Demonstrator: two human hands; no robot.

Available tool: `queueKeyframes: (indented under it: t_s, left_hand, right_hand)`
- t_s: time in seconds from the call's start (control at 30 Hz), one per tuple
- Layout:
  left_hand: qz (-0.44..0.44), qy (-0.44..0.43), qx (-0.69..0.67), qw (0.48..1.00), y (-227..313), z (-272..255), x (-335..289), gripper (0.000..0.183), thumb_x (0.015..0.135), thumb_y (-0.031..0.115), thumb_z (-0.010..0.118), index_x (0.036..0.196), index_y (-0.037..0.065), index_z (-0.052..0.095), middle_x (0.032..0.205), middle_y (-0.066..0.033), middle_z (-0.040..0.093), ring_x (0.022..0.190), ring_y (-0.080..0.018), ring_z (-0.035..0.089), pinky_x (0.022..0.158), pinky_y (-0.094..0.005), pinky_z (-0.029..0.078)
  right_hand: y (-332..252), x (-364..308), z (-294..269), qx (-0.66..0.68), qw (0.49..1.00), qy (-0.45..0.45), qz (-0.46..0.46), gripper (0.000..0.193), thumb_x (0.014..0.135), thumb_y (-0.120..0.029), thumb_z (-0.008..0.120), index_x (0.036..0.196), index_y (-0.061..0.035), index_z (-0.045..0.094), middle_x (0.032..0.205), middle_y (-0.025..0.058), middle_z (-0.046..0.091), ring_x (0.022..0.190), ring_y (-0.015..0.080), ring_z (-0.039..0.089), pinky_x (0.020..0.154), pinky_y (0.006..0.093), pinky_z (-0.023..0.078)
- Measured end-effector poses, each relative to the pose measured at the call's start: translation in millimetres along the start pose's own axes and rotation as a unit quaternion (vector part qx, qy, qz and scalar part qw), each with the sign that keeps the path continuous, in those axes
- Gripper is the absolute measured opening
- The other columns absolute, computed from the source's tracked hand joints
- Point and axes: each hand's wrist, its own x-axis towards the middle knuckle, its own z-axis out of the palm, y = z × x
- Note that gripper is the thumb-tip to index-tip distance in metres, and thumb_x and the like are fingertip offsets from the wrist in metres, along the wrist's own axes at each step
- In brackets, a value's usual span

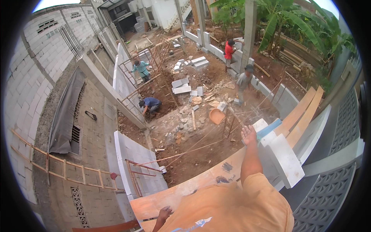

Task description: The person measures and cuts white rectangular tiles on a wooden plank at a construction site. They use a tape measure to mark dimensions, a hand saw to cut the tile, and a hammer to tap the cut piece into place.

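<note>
My right arm reaches forward, and my right hand (248, 135) is open with its fingers apart, holding nothing that I can see. Just right of it, a flat blue piece (269, 129) lies on white lightweight blocks (285, 158) stacked along the wall top; I cannot make out its kind. My left hand (165, 213) is low at the left, over the orange-brown plank platform (189, 195), fingers loosely bent and apart with nothing visible in them. Small dark pieces (227, 167) lie on the planks between my arms.
Below is a dirt site with rubble, loose blocks (181, 86) and an orange basin (216, 116). Several co-workers are down there, one in red (229, 52), one in grey (244, 81). Thin scaffold poles (185, 152) cross beyond the platform. A wooden ladder (65, 170) spans the left wall.
</note>
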Motion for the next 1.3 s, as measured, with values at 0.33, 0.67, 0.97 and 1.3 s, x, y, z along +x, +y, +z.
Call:
queueKeyframes:
  t_s: [0.33, 0.67, 0.97, 1.3]
  left_hand:
    - [0.012, -0.001, 0.062, 0.998, 11.1, 4.6, 16.1, 0.046, 0.099, 0.029, 0.055, 0.135, 0.001, 0.057, 0.108, -0.0148, 0.065, 0.091, -0.0224, 0.06, 0.081, -0.0337, 0.052]
    - [0.016, 0.015, 0.048, 0.999, -20.4, 25.7, 46.0, 0.044, 0.101, 0.033, 0.053, 0.134, 0.005, 0.06, 0.092, -0.0102, 0.064, 0.07, -0.0194, 0.054, 0.068, -0.0352, 0.052]
    - [-0.01, 0.014, 0.063, 0.998, 79.0, 64.1, 9.9, 0.047, 0.1, 0.034, 0.055, 0.137, 0.005, 0.057, 0.105, -0.0137, 0.062, 0.084, -0.0243, 0.054, 0.079, -0.0375, 0.049]
    - [-0.038, 0.039, 0.091, 0.994, 100.8, 99.8, -42.1, 0.051, 0.098, 0.034, 0.056, 0.14, 0.005, 0.053, 0.119, -0.0176, 0.059, 0.101, -0.0297, 0.054, 0.091, -0.0401, 0.046]
  right_hand:
    - [-0.6, 22.7, -10.9, 0.042, 0.999, 0.01, 0.005, 0.068, 0.098, -0.047, 0.056, 0.154, -0.0163, 0.032, 0.15, 0.0102, 0.048, 0.134, 0.03, 0.048, 0.11, 0.0459, 0.039]
    - [-18.0, 55.0, -27.0, -0.023, 0.994, 0.091, 0.05, 0.055, 0.101, -0.035, 0.052, 0.149, -0.0098, 0.04, 0.148, 0.0115, 0.051, 0.13, 0.0295, 0.053, 0.107, 0.044, 0.043]
    - [-35.0, 101.4, -34.2, -0.05, 0.994, 0.075, 0.058, 0.057, 0.102, -0.035, 0.052, 0.151, -0.0084, 0.037, 0.147, 0.0142, 0.05, 0.127, 0.0308, 0.054, 0.105, 0.0443, 0.045]
    - [-45.5, 153.5, -6.7, -0.068, 0.994, 0.034, 0.08, 0.057, 0.102, -0.035, 0.051, 0.15, -0.0084, 0.038, 0.149, 0.0144, 0.049, 0.13, 0.0317, 0.052, 0.107, 0.0449, 0.043]
